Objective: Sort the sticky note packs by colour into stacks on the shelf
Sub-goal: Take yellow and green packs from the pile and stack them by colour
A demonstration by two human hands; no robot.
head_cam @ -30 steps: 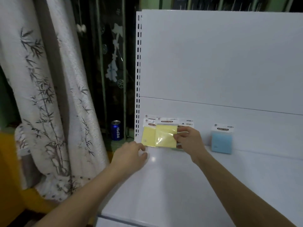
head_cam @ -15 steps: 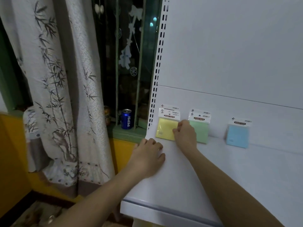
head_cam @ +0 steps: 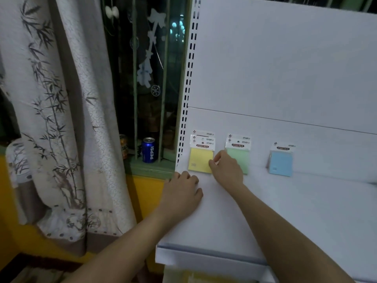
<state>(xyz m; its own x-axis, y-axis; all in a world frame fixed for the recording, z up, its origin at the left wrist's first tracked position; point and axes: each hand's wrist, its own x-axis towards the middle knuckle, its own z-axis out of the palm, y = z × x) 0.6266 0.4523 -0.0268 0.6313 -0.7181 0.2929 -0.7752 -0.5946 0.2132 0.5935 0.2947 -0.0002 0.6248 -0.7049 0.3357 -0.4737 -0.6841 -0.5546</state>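
Three stacks of sticky note packs lean against the back panel of the white shelf (head_cam: 295,211). The yellow stack (head_cam: 199,160) is at the left, the green stack (head_cam: 241,157) in the middle, the blue stack (head_cam: 281,163) at the right. My right hand (head_cam: 227,170) sits between the yellow and green stacks, partly covering the green one. Its curled fingertips pinch the right edge of the front yellow pack. My left hand (head_cam: 181,193) rests on the shelf just in front of the yellow stack, fingers loosely bent, holding nothing.
The white back panel (head_cam: 285,68) rises behind the stacks, with a slotted upright (head_cam: 188,99) at its left edge. Left of the shelf, a window sill holds a blue Pepsi can (head_cam: 149,150) and an orange can (head_cam: 123,146). A patterned curtain (head_cam: 61,119) hangs further left.
My right hand carried a yellow pack onto the yellow stack and stays at its edge. The view shifted left, bringing the green stack into sight. My left hand settled on the shelf.
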